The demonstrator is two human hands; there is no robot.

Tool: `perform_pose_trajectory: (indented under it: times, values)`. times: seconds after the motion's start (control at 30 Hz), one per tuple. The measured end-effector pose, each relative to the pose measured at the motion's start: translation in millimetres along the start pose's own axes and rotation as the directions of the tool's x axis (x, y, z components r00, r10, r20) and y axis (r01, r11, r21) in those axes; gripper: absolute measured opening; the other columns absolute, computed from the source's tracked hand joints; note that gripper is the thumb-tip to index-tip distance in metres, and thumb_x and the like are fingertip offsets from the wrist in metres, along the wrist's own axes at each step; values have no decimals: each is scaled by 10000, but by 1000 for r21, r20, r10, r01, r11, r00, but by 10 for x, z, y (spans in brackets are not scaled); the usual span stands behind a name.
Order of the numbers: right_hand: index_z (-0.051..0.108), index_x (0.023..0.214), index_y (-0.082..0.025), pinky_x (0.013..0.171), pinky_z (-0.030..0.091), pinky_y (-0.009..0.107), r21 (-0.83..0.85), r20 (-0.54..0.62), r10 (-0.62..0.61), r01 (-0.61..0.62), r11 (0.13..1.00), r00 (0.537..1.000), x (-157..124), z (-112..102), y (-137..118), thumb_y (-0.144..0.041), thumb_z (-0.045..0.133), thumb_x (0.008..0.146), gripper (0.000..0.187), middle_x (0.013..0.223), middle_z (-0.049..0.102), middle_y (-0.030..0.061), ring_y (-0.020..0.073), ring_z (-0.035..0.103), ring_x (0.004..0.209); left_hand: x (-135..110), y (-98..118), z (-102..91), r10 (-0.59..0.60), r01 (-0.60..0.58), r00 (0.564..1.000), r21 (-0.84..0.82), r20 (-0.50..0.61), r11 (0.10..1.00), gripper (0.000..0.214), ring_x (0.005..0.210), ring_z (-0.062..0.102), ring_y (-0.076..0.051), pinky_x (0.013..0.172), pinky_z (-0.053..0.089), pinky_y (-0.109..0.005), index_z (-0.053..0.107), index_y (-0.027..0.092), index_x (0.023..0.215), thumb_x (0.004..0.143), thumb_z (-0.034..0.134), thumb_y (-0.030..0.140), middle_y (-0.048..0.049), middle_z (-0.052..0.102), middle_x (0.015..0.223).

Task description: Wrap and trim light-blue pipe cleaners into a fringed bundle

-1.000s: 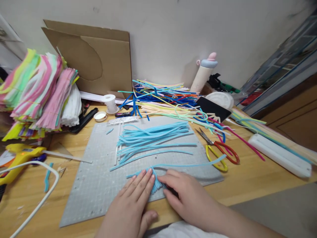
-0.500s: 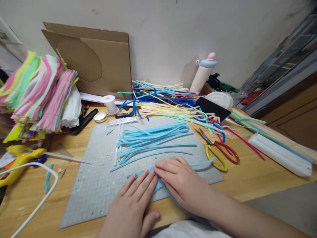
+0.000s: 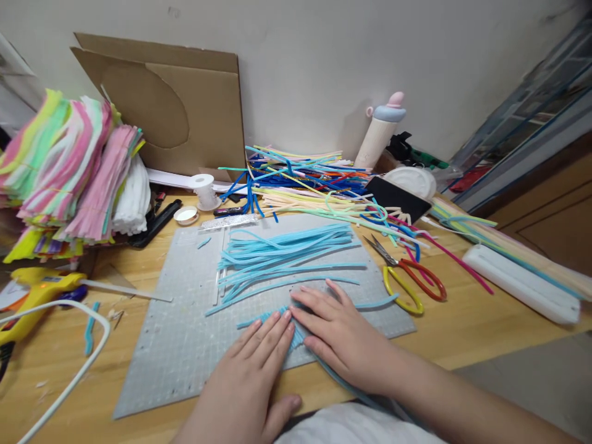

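A piece of light-blue pipe cleaners (image 3: 296, 340), coiled or woven close together, lies near the front of the grey cutting mat (image 3: 176, 345), mostly hidden beneath my fingers. My left hand (image 3: 252, 364) rests flat across its left part, fingers stretched out and the thumb apart. From the right, my right hand (image 3: 340, 336) lies over the other side with its fingers spread, fingertips beside those of the left. One blue strand (image 3: 377, 303) sticks out past the right hand, and another (image 3: 340, 380) runs under it toward my lap. Behind lies a pile of blue pipe cleaners (image 3: 287, 250).
Scissors (image 3: 395, 262) with red and yellow handles lie at the mat's right edge. A yellow glue gun (image 3: 39, 296) and white cable (image 3: 87, 364) are at left. Bundled pipe cleaners (image 3: 69, 172), cardboard (image 3: 213, 117), a bottle (image 3: 377, 139) and a white power strip (image 3: 522, 283) surround the mat.
The fingers of my right hand have spread and lifted apart, showing more of the blue piece. My left hand stays nearly in place. The view has shifted slightly.
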State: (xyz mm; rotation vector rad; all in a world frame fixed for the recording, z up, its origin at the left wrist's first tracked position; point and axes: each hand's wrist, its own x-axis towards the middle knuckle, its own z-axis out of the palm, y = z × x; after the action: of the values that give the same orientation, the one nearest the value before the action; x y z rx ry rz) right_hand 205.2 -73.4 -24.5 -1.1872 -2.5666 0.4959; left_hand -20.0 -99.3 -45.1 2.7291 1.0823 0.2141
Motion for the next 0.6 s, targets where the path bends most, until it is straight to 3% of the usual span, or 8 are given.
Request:
perform_pose_trajectory:
  times: [0.1,0.2,0.3,0.37,0.43,0.6]
  values:
    - [547,1174,-205,1039,236,490,60,-88,70,-65,996,994,-99,-21,-58,-229,449,898,294,1270,529,99,224,444,1183,0,0,8,-1,1,1000,8,0,1000,800,1359,272,-242,1081,317,-415,155,182,1461,800,560,377,-63,236,1504]
    - [584,1002,-185,841,406,376,151,-25,177,-172,974,984,-216,18,-131,-260,582,808,208,1027,594,82,215,519,958,4,-2,10,9,-9,1000,13,-3,1000,806,1352,291,-242,1073,329,-405,148,182,1462,814,545,448,-72,241,1504]
    - [580,964,-186,767,414,356,116,38,221,-224,968,975,-294,107,-180,-264,613,777,205,938,581,64,220,515,886,10,4,12,14,-15,1000,42,6,999,776,1353,285,-259,1053,348,-423,158,217,1461,830,519,486,-75,243,1504]
    - [581,967,-188,765,409,350,77,37,228,-230,970,973,-317,162,-203,-206,517,838,145,920,576,63,210,516,875,15,17,13,13,-13,1000,62,11,998,746,1356,275,-269,1047,348,-437,180,240,1457,836,514,481,-75,235,1507]
    - [579,991,-185,769,409,341,56,24,233,-234,971,972,-322,195,-226,-145,426,870,199,907,577,65,201,519,873,20,33,13,13,-13,1000,76,1,997,724,1355,277,-271,1051,340,-442,199,239,1453,842,508,475,-83,234,1507]
    - [586,993,-173,745,420,320,23,25,261,-261,965,965,-295,213,-294,-103,416,848,234,877,580,66,199,530,855,33,69,16,6,-3,999,94,-40,996,696,1336,319,-272,1044,351,-447,238,218,1443,850,495,476,-88,264,1497]
